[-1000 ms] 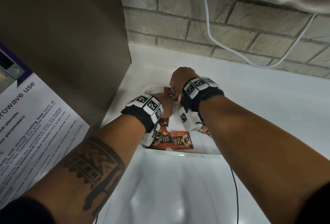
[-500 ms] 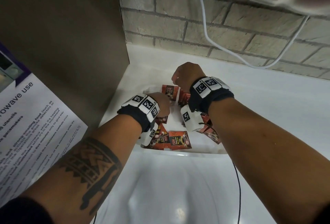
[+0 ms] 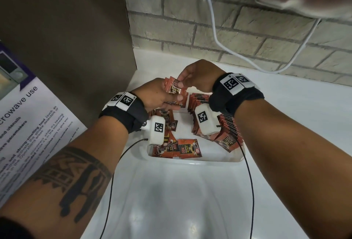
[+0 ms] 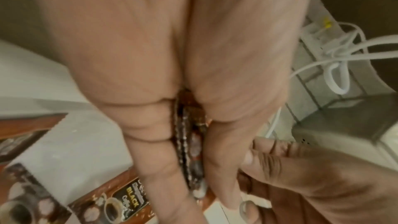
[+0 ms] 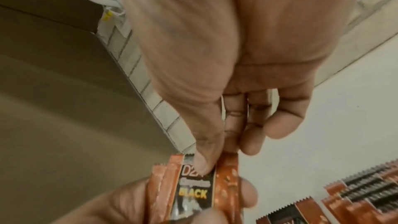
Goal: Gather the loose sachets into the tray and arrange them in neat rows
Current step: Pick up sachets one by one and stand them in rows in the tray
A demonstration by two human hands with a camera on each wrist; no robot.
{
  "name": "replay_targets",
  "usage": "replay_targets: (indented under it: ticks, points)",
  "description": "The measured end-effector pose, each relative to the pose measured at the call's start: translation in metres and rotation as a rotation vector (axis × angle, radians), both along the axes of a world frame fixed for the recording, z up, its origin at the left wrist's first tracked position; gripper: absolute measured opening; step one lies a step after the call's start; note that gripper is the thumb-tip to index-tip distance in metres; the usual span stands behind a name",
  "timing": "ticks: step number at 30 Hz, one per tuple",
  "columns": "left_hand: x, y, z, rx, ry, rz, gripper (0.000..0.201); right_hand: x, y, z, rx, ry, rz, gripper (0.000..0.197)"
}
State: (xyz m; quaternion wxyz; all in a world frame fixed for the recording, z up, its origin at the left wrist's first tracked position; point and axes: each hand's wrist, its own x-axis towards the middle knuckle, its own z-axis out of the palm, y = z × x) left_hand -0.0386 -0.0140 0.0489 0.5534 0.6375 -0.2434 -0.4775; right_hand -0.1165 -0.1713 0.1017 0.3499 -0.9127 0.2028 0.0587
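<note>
1. Two hands meet over the far end of the tray (image 3: 192, 159): the left hand (image 3: 159, 96) grips a small stack of sachets (image 3: 174, 88) between thumb and fingers, and the right hand (image 3: 198, 76) pinches the stack's top edge.
2. A standing row (image 3: 226, 124) fills the tray's right side; loose sachets (image 3: 187, 148) lie flat at its near left.
3. Square the stack's edges before lowering it, I judge.
4. Set it upright beside the standing row, labels facing one way, then collect the flat ones.
</note>
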Motion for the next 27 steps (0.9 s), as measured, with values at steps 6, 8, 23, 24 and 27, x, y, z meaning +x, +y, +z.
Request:
replay_targets:
  ticks: [6, 8, 23, 24, 27]
  points:
    - [0.001, 0.000, -0.005, 0.106, -0.134, 0.062, 0.028, 0.000, -0.005, -0.002, -0.067, -0.018, -0.084, 0.013]
    - [0.007, -0.001, -0.005, 0.335, -0.291, 0.088, 0.019, 0.004, -0.005, -0.006, -0.133, -0.028, -0.112, 0.013]
    - [-0.004, -0.028, -0.007, 0.751, -0.783, -0.483, 0.036, 0.045, 0.003, -0.069, -0.637, 0.314, -0.005, 0.030]
    - [-0.003, -0.030, -0.008, 0.755, -0.800, -0.493, 0.035, 0.045, 0.003, -0.070, -0.631, 0.318, -0.009, 0.030]
    - [-0.002, -0.032, -0.013, 0.763, -0.823, -0.495, 0.029, 0.046, 0.004, -0.071, -0.602, 0.312, -0.024, 0.029]
